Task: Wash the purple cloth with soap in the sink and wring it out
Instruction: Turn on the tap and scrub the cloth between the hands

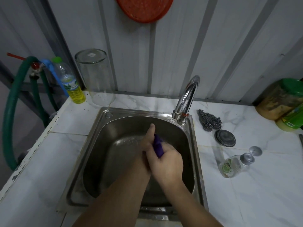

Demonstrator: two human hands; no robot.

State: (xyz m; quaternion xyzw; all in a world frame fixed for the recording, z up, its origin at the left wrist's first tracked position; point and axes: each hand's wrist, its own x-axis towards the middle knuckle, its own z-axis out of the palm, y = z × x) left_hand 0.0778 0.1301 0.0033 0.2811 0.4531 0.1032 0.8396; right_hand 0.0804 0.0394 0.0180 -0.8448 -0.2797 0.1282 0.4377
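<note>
- the purple cloth [157, 147] was bunched into a tight roll above the steel sink [91, 143], squeezed between both hands over the middle of the basin.
- the right hand [165, 163] had its fingers curled round the lower end of the cloth.
- the left hand [147, 141] gripped the cloth from the left side, its thumb pointing up toward the back of the basin; its fingers were mostly hidden behind the right hand.
- the faucet [186, 97] stood at the sink's back right corner.
- on the counter [246, 194] to the right lay a clear soap bottle [232, 166] on its side with its cap flipped open, a round metal lid [225, 138] and a steel scourer [209, 120].
- an upturned glass jar [96, 77] and a bottle of yellow liquid [72, 84] stood at the back left.
</note>
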